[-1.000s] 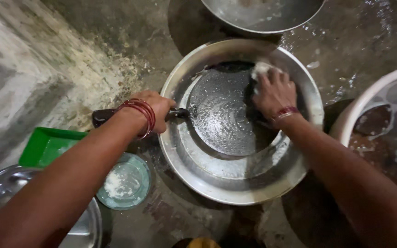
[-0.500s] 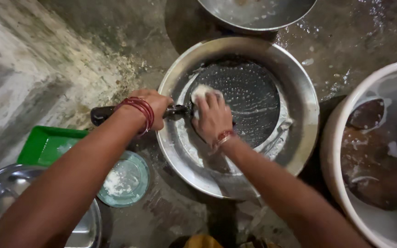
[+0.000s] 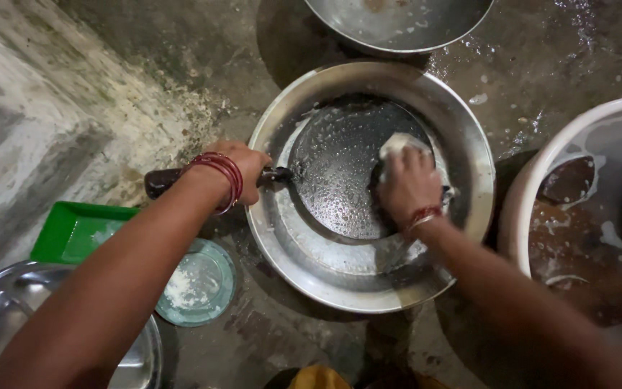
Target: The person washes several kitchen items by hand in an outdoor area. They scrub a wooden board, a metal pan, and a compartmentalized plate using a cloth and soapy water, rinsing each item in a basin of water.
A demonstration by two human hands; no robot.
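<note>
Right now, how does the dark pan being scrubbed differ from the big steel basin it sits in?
The pan is dark and flat, with a handle that the left hand grips; the basin is shiny, deeper, wider and has no handle. The pan lies inside the basin, with its handle reaching out over the basin's rim. The right hand presses a white scrubber on the pan, not on the basin. Both are round, metal, wet and soapy.

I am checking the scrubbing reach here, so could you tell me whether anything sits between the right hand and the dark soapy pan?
Nothing visible does. The right hand presses a pale scrubbing pad directly onto the dark round soapy pan, which lies in the wide steel basin. The left hand holds the pan's dark handle.
</note>
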